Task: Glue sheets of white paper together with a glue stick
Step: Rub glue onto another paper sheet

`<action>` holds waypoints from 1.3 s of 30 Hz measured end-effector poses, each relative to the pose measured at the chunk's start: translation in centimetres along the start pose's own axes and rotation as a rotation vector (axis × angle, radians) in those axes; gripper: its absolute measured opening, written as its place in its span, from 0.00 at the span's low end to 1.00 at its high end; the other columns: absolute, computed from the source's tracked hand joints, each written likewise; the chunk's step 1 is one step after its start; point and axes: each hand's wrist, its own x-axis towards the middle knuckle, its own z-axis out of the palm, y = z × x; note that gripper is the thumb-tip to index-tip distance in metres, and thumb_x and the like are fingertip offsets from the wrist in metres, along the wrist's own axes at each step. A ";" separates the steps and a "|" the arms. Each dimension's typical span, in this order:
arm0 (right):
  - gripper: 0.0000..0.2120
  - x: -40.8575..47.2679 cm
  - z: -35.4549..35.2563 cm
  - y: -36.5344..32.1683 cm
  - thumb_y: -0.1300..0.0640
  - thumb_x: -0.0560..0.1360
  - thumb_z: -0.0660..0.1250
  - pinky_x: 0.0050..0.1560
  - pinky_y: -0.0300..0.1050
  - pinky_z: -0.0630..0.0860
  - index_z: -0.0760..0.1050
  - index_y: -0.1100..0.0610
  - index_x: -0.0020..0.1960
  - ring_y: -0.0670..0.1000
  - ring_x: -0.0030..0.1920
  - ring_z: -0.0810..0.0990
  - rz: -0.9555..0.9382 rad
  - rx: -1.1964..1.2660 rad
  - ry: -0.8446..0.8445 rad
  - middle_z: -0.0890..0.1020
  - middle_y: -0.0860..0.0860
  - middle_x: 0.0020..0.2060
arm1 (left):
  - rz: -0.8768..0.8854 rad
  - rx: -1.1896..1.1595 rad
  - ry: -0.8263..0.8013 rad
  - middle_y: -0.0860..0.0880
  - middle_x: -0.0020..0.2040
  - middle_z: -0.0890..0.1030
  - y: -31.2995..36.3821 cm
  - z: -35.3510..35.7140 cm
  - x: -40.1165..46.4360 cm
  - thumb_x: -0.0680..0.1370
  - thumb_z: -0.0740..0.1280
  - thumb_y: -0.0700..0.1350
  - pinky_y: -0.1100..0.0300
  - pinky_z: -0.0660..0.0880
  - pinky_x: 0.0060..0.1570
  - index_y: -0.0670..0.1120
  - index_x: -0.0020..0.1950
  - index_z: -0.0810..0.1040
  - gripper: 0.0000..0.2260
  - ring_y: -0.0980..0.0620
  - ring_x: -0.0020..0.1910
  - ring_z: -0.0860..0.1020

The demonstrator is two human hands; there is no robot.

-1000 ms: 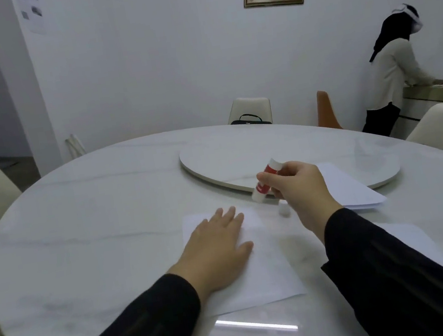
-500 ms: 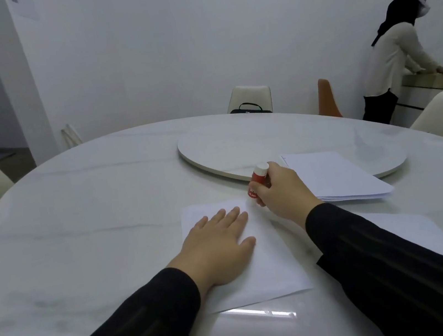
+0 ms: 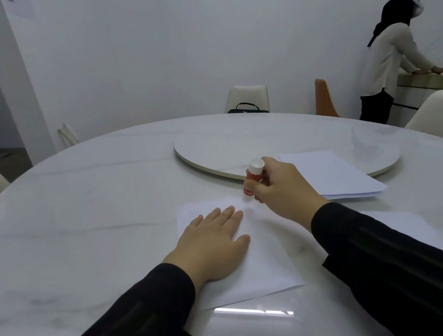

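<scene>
A white sheet of paper (image 3: 262,266) lies on the marble table in front of me. My left hand (image 3: 211,242) rests flat on it, fingers straight. My right hand (image 3: 282,190) grips a red and white glue stick (image 3: 253,177), tilted, with its lower end down at the sheet's far right corner. A stack of white sheets (image 3: 332,176) lies to the right, partly on the turntable. Another sheet (image 3: 397,224) lies under my right forearm.
A round turntable (image 3: 225,144) sits at the middle of the round table (image 3: 76,214). Pale chairs stand around it, one with a dark bag (image 3: 247,107). A person (image 3: 389,60) stands at a counter at the far right.
My right hand lowered the glue stick from above the table down to the sheet's far right corner. My left hand stayed flat on the sheet.
</scene>
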 end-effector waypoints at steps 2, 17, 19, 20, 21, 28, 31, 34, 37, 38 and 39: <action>0.05 -0.4 0.5 0.2 0.55 0.75 0.65 0.48 0.54 0.79 0.73 0.57 0.47 0.55 0.42 0.81 0.022 -0.053 -0.056 0.81 0.52 0.40 | -0.001 0.007 -0.002 0.56 0.78 0.45 0.0 0.0 0.0 0.79 0.46 0.56 0.55 0.40 0.73 0.54 0.77 0.45 0.26 0.56 0.76 0.44; 0.04 -8.1 -3.9 -0.5 0.54 0.72 0.69 0.37 0.48 0.79 0.76 0.55 0.44 0.46 0.30 0.79 -0.016 0.065 -0.197 0.83 0.55 0.36 | -0.008 0.025 -0.039 0.56 0.78 0.45 -0.2 -0.1 0.2 0.79 0.46 0.57 0.56 0.41 0.73 0.55 0.77 0.45 0.26 0.56 0.76 0.44; 0.05 -9.4 -4.2 -0.6 0.53 0.69 0.69 0.32 0.42 0.76 0.77 0.53 0.43 0.46 0.30 0.78 -0.023 0.149 -0.212 0.83 0.56 0.36 | -0.010 0.033 -0.049 0.56 0.78 0.45 -0.2 -0.1 0.2 0.79 0.46 0.57 0.55 0.41 0.73 0.55 0.77 0.45 0.26 0.56 0.76 0.43; 0.05 -9.8 -4.4 -0.5 0.53 0.68 0.69 0.31 0.39 0.74 0.77 0.52 0.42 0.46 0.30 0.77 -0.014 0.203 -0.223 0.83 0.57 0.37 | -0.010 0.036 -0.056 0.56 0.78 0.45 -0.2 -0.1 0.2 0.79 0.46 0.57 0.55 0.41 0.73 0.55 0.77 0.45 0.27 0.56 0.76 0.43; 0.05 -10.1 -4.5 -0.4 0.53 0.67 0.69 0.31 0.37 0.73 0.77 0.53 0.42 0.46 0.29 0.77 0.000 0.256 -0.240 0.83 0.59 0.38 | -0.014 0.038 -0.066 0.56 0.78 0.44 -0.2 -0.2 0.2 0.79 0.46 0.57 0.55 0.40 0.73 0.55 0.77 0.44 0.27 0.56 0.76 0.43; 0.04 -9.9 -5.8 0.6 0.64 0.65 0.69 0.21 0.36 0.67 0.81 0.58 0.37 0.50 0.23 0.71 0.188 0.883 -0.151 0.82 0.62 0.32 | 0.053 0.085 -0.283 0.57 0.78 0.42 0.2 -2.9 0.1 0.81 0.50 0.54 0.53 0.41 0.75 0.56 0.76 0.44 0.26 0.56 0.76 0.41; 0.03 -9.7 -6.2 0.9 0.60 0.65 0.70 0.22 0.35 0.68 0.83 0.56 0.35 0.54 0.29 0.74 0.240 0.999 -0.012 0.81 0.65 0.36 | 0.147 0.067 -0.387 0.64 0.76 0.45 0.4 -5.7 -0.5 0.79 0.60 0.46 0.52 0.47 0.74 0.63 0.73 0.54 0.27 0.60 0.75 0.45; 0.09 -9.5 -6.3 1.0 0.63 0.71 0.66 0.22 0.36 0.68 0.82 0.56 0.35 0.52 0.27 0.73 0.234 1.056 0.094 0.82 0.62 0.34 | 0.034 0.003 -0.092 0.56 0.77 0.57 1.1 -5.5 -1.2 0.79 0.59 0.50 0.55 0.55 0.72 0.57 0.73 0.61 0.22 0.53 0.74 0.58; 0.10 -9.4 -6.3 1.2 0.66 0.75 0.63 0.22 0.37 0.69 0.80 0.59 0.39 0.49 0.23 0.71 0.223 1.038 0.195 0.82 0.60 0.32 | 0.049 0.155 -0.159 0.48 0.77 0.56 2.1 -3.1 -2.0 0.81 0.54 0.52 0.51 0.55 0.73 0.51 0.74 0.58 0.22 0.47 0.75 0.56; 0.08 -9.4 -6.3 1.4 0.66 0.75 0.63 0.23 0.38 0.69 0.79 0.59 0.41 0.49 0.24 0.72 0.224 1.003 0.229 0.82 0.58 0.31 | 0.043 0.099 -0.211 0.50 0.78 0.53 2.1 -2.6 -2.1 0.81 0.54 0.51 0.53 0.52 0.74 0.52 0.75 0.56 0.23 0.49 0.76 0.53; 0.06 -9.3 -6.2 1.5 0.66 0.75 0.64 0.24 0.38 0.71 0.79 0.60 0.43 0.49 0.25 0.73 0.227 0.952 0.262 0.82 0.56 0.31 | 0.030 0.027 -0.225 0.54 0.78 0.52 1.8 -2.6 -2.0 0.80 0.56 0.51 0.56 0.50 0.73 0.54 0.75 0.56 0.23 0.52 0.76 0.52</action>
